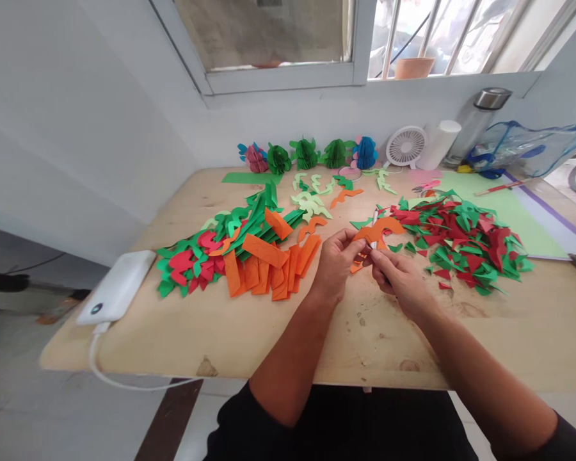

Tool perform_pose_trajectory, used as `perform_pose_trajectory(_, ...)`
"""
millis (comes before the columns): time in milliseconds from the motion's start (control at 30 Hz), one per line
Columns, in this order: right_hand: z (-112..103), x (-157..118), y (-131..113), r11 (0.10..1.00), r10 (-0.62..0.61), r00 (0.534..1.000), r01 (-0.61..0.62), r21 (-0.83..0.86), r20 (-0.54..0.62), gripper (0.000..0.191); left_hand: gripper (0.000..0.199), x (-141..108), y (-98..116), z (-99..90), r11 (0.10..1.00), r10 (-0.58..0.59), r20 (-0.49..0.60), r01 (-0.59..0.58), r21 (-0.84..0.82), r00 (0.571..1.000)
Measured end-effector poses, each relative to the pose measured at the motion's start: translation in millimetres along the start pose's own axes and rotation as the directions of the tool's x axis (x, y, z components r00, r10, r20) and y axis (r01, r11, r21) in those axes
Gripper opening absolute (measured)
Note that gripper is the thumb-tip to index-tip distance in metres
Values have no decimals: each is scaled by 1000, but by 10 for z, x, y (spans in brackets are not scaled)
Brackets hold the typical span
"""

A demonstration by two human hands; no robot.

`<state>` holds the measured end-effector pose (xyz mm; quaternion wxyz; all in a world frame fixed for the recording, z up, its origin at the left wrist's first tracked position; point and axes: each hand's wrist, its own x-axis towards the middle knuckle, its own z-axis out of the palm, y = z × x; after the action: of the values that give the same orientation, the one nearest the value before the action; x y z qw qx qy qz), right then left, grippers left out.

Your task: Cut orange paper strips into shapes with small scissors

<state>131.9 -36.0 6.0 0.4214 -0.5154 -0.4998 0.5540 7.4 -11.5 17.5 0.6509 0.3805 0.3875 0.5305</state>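
Left grip (335, 261) pinches wavy orange paper (390, 225), midway between the bench's (173, 339) front and back edges; right grip (399, 274) seems clasped on a slim white tool (375, 221); few orange shapes (346, 196) appear cut; orange strips (265, 250), nearer the left edge, look uncut

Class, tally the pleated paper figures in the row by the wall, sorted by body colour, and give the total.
Green figures: 3
Pink figure: 1
Blue figure: 1
Total: 5
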Motion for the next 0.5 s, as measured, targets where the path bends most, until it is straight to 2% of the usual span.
perform_pose_trajectory(500,9,-7,5,1000,-25,1000,25,10,-3,48,12,-2,9,-6,1000,10,8,-10,-1,1000)
